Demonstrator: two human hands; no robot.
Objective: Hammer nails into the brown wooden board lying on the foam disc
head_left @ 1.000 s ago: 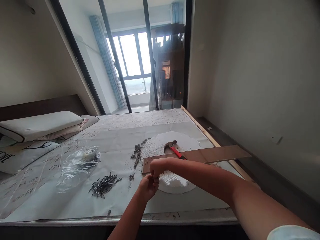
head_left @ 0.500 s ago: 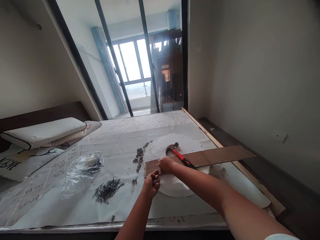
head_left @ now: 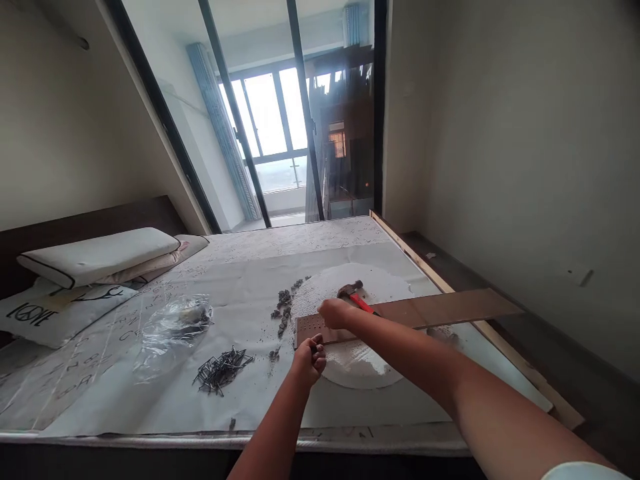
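Head view: right hand (head_left: 336, 313) has parted from left hand (head_left: 310, 360); both are closed, contents I cannot tell. Board (head_left: 450, 309) extends toward three o'clock from right hand, hammer (head_left: 361, 303) at one.

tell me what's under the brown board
The brown board lies across a white disc, with a wooden strip passing beneath its right end. Whatever else it covers cannot be seen.

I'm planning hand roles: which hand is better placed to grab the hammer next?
Probably the right hand: it is over the brown board, close to the hammer. The left hand is by the board's near edge, farther from the hammer. I can't tell whether either holds something.
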